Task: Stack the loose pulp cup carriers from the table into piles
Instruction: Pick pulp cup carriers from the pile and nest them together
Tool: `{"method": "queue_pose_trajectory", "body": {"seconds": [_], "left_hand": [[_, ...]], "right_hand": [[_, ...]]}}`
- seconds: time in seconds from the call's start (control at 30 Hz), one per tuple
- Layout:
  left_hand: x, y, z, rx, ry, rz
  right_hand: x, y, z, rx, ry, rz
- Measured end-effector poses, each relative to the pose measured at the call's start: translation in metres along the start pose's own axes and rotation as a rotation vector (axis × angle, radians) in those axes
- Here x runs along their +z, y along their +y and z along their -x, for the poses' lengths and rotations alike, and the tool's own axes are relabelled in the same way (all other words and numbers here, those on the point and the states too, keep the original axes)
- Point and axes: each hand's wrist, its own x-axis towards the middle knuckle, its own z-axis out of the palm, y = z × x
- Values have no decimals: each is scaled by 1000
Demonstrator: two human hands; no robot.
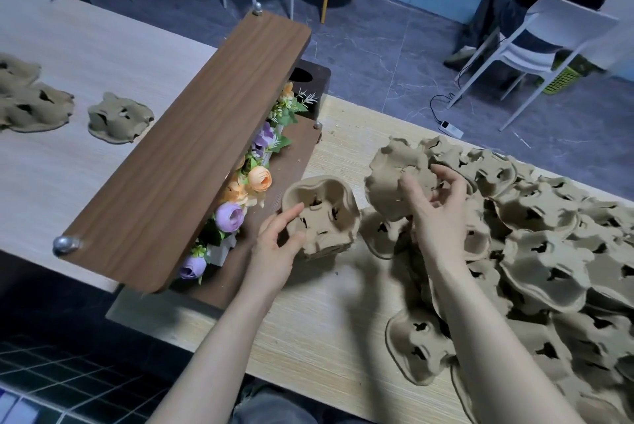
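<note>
Pulp cup carriers lie in a big loose heap [549, 252] over the right side of the light wooden table [308, 338], spilling toward its near right corner, most of them cup-side up and overlapping. The right hand [435, 204] is raised above the inner edge of that heap, fingers and thumb curled round one carrier [394, 180], which it holds tilted with its underside turned toward the camera. The left hand [278, 238] grips a short stack of nested carriers [322, 218] that stands on the table just beside the heap, thumb on the near rim and fingers against the left wall. Just left of the stack a dark wooden two-shelf rack [192, 149] runs along the table's left edge, with artificial flowers [240, 194], purple and orange, between its boards. Beyond the rack, on a paler table [85, 56], sit a single small pile of carriers [118, 116] and, at its far left edge, another cluster [31, 104]. A white chair [549, 43] stands on the grey floor behind.
</note>
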Motion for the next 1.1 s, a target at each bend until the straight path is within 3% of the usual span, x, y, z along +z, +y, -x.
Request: {"method": "queue_pose_trajectory", "body": {"seconds": [0.1,0.3,0.53,0.9,1.1], "left_hand": [[2,1,1,-23,-4,57],[5,13,5,-73,-15,160],[0,12,7,-197,21,301],[-4,-1,8,-30,-14,269],[-1,-7,10,10,13,256]], "right_hand": [[3,-4,18,-60,-85,-139],[24,-10,56,-329,-212,-138],[29,8,55,-387,-414,-46],[21,7,49,-163,-476,-118],[31,5,39,-114,-316,-75]]}}
